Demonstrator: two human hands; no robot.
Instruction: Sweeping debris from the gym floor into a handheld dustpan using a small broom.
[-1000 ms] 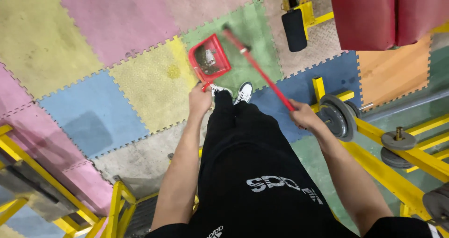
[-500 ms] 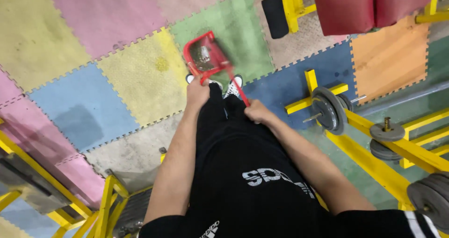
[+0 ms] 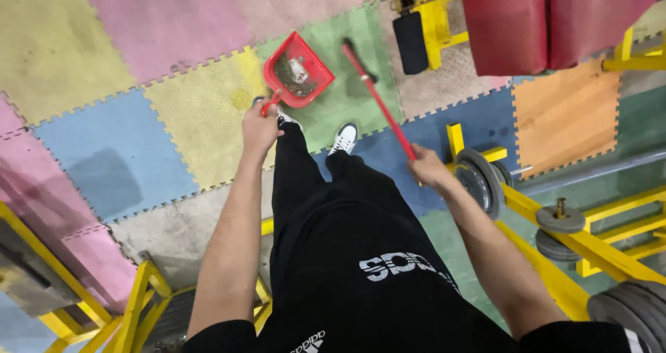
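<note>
My left hand (image 3: 260, 127) grips the handle of a red dustpan (image 3: 298, 70), which hangs just above the green floor mat with grey dust and scraps of rubbish inside it. My right hand (image 3: 427, 167) is closed around the red handle of a broom (image 3: 378, 97); its dark head points away from me and rests on the green mat to the right of the dustpan. My legs in black trousers and white shoes stand between the two hands.
Coloured interlocking foam mats (image 3: 173, 27) cover the floor. A red padded bench (image 3: 548, 20) on a yellow frame stands ahead right. Yellow gym rails with weight plates (image 3: 479, 179) run along my right. More yellow framework (image 3: 139, 304) sits at lower left.
The broom swung out from in front of my legs to the right. The dustpan shifted a little right and now shows its contents. The view moved forward.
</note>
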